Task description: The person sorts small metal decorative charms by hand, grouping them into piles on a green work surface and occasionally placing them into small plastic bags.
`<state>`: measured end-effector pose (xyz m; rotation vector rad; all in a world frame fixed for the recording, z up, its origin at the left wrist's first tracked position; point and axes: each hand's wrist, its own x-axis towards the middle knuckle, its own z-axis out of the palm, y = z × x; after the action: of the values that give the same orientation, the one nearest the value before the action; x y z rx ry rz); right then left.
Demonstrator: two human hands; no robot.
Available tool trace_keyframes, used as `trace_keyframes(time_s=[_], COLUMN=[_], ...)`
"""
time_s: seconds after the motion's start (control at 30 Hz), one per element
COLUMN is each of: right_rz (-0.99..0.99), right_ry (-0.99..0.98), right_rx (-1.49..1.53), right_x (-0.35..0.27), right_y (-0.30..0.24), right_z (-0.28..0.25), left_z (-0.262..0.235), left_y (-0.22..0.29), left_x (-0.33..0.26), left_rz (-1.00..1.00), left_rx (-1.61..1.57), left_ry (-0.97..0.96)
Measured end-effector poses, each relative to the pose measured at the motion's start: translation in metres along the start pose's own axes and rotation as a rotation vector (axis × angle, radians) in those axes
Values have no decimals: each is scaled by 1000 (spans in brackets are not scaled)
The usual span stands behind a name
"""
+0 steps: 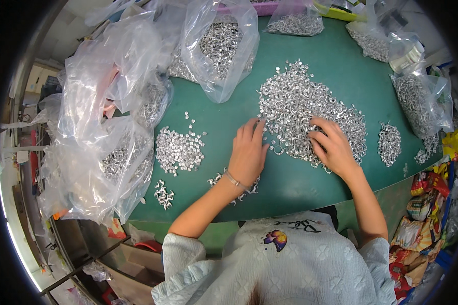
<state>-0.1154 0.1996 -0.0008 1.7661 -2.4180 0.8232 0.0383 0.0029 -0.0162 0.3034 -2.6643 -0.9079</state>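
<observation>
A large heap of small silver metal pieces [297, 99], some shaped like rings and crescents, spreads over the green tabletop. At its left edge rests my left hand [248, 155], palm down, fingers stretched forward and thumb slightly apart; I see nothing held in it. My right hand [335, 148] reaches onto the heap's lower right part, its fingers bent and apart, fingertips touching the loose pieces. A single ring [278, 150] lies between the hands at the heap's edge. Beneath my left wrist, crescent-shaped pieces [215, 179] are partly hidden by the forearm.
To the left are a pile of small blocky pieces [179, 151] and a little group of crescents [163, 195]. A small pile [389, 145] sits at right. Clear plastic bags [221, 56] of metal pieces line the back; more bags [417, 104] stand right, and crumpled plastic [86, 168] left.
</observation>
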Motion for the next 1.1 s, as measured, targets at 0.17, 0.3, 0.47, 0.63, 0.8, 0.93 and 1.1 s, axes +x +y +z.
trace_keyframes(time_s=[0.17,0.3,0.47,0.63,0.8,0.93,1.1], right_rz=[47,159,234,183,100,144,278], right_ry=[-18,83,-53,-250,-252,74,-65], right_rx=[16,143,-65,-93,-23,135,-140], right_x=[-29,-40,-6,-25,-22,-22,9], right_y=[2,10,-15,-47,-58,-26,5], right_z=[-13,-16,5,12,12,1,-1], left_z=[11,9,37,21,2,-1,26], left_y=[-5,5,24,13,0,2,35], left_x=[14,17,43,20,15,28,55], left_rz=[70,149,359,356,315,286,360], left_rx=[44,12,28,195,19,-101,38], left_ry=[-77,-115,-202,-312,-192,-165,-326])
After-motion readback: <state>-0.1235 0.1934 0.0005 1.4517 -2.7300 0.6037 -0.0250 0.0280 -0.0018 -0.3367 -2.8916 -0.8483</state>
